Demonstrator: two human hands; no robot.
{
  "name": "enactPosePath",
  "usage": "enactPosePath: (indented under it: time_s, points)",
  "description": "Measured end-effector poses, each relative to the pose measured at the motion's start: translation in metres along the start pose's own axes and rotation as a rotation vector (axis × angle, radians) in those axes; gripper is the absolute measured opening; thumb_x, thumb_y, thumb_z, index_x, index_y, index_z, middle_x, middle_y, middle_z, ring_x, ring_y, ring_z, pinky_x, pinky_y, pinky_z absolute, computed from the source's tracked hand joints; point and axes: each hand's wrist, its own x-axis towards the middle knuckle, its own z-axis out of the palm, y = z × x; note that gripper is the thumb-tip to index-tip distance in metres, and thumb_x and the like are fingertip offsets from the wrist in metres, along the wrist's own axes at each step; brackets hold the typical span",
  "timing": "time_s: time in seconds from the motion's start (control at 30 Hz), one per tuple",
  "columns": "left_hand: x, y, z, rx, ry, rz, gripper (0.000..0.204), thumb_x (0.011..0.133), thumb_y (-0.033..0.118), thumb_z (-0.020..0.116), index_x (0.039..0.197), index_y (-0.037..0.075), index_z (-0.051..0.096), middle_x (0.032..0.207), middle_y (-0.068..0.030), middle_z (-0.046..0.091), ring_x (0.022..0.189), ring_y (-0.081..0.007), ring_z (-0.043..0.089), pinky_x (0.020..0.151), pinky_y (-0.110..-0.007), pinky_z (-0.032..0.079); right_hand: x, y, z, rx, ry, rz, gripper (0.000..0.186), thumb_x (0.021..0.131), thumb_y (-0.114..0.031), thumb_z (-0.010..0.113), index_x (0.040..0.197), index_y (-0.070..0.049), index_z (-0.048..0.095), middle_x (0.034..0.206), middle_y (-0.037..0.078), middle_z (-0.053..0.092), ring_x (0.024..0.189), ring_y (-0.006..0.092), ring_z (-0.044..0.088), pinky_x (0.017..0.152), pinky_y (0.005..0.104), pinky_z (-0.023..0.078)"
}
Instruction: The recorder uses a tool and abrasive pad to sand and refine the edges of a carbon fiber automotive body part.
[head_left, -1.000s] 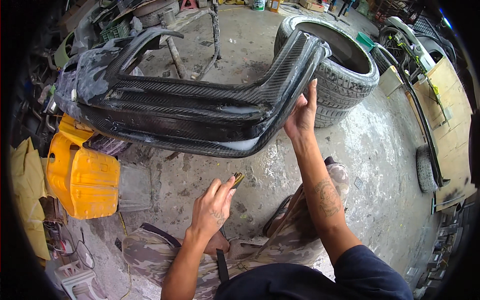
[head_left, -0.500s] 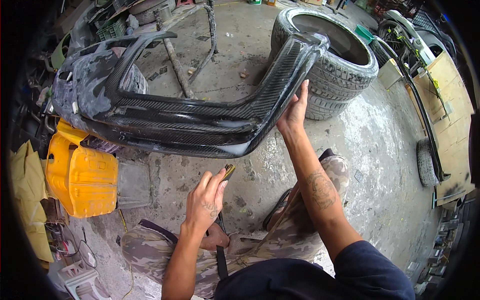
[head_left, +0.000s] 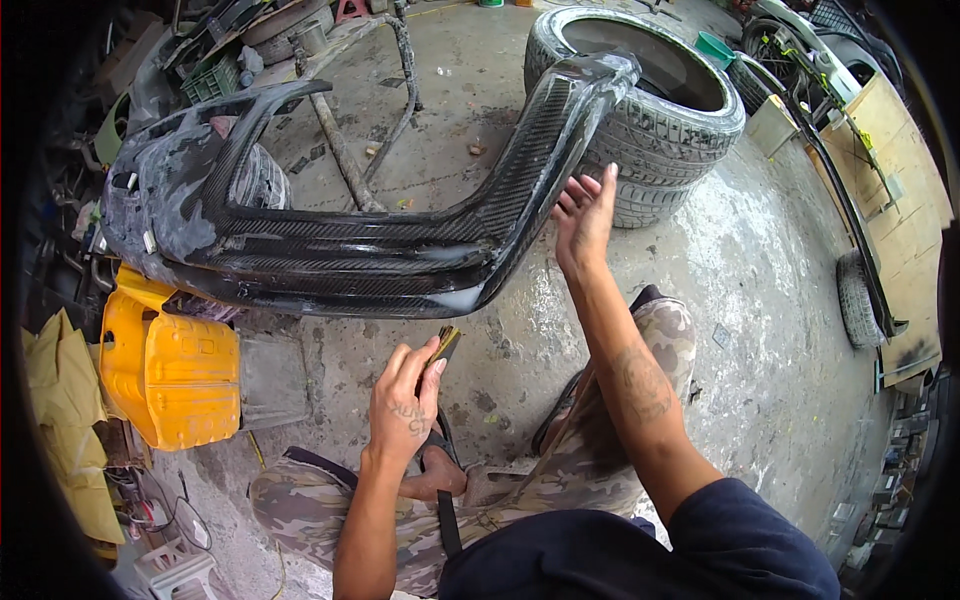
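A large black carbon-fibre car body part (head_left: 360,255), bumper-like with a raised right arm, spans the space in front of me. Its left end is smeared with grey filler. Between the thumb and fingers of my left hand (head_left: 402,400) is a small folded piece of sandpaper (head_left: 447,344), dark with yellowish edges, held below the part's lower rim. My right hand (head_left: 584,218) is beside the right arm of the part, fingers spread and palm turned toward it. Whether those fingertips touch its edge, I cannot tell.
Stacked tyres (head_left: 660,130) stand behind the part's right end. A yellow plastic shell (head_left: 185,375) sits at the left. A metal frame (head_left: 335,150) stands behind the part. Wooden boards (head_left: 905,200) and a long black trim strip (head_left: 845,230) lean at the right.
My right hand has loosened from the part's right arm, its fingers now spread. My left hand has shifted slightly left and down with the sandpaper. The view has turned a little.
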Motion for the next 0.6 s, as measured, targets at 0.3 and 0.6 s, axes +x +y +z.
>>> enactPosePath:
  time_s: [0.3,0.6]
  points:
    - [-0.007,0.006,0.0,-0.885,0.017,-0.576,0.029,0.103,0.015,0.069,0.121,-0.006,0.069,0.102,-0.0034,0.07,0.082,-0.0058,0.06,0.072,-0.023,0.048,-0.172,-0.005,-0.064,-0.326,-0.44,0.276,0.041,0.105,-0.034,0.063,0.131,-0.004,0.054,0.122,0.009,0.064,0.109,0.0159,0.06,0.09,0.0311,0.048]
    - [-0.003,0.016,-0.003,-0.959,-0.191,-0.677,0.026,0.105,0.021,0.065,0.117,-0.002,0.067,0.074,-0.0015,0.065,0.05,-0.0035,0.051,0.044,-0.021,0.036,-0.192,0.013,-0.064,-0.301,-0.623,0.423,0.04,0.095,-0.002,0.074,0.132,0.003,0.058,0.115,0.009,0.069,0.105,0.0138,0.066,0.094,0.0297,0.056]
